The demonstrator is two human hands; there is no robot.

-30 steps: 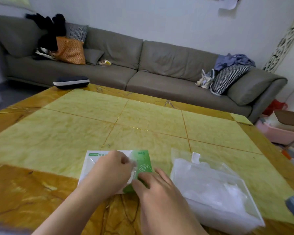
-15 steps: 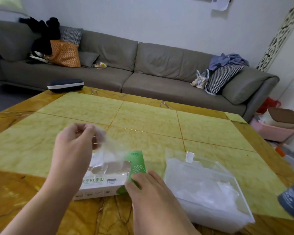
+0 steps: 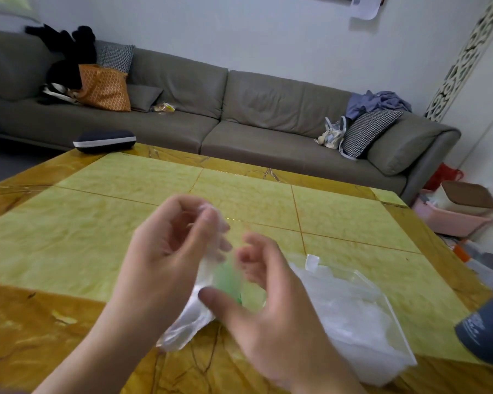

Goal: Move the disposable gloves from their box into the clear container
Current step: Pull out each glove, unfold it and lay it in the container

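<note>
Both hands raised above tabletop (image 3: pixel 97 237) near edge. Left hand (image 3: pixel 165 257) pinches thin clear glove (image 3: pixel 191 317), hanging down. Right hand (image 3: pixel 268 302) loosely curled, blurred; grip indeterminate. Clear container (image 3: pixel 382 336) at near right corner, glove-filled.

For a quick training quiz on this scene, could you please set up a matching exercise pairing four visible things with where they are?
Things:
1. thin clear plastic glove
2. clear plastic container
3. dark oval case with a white stripe
4. orange patterned bag

Places:
A. on the grey sofa, left end
B. table's far left corner
C. held in the left hand
D. on the table, right of both hands

Pairs: 1-C, 2-D, 3-B, 4-A
</note>
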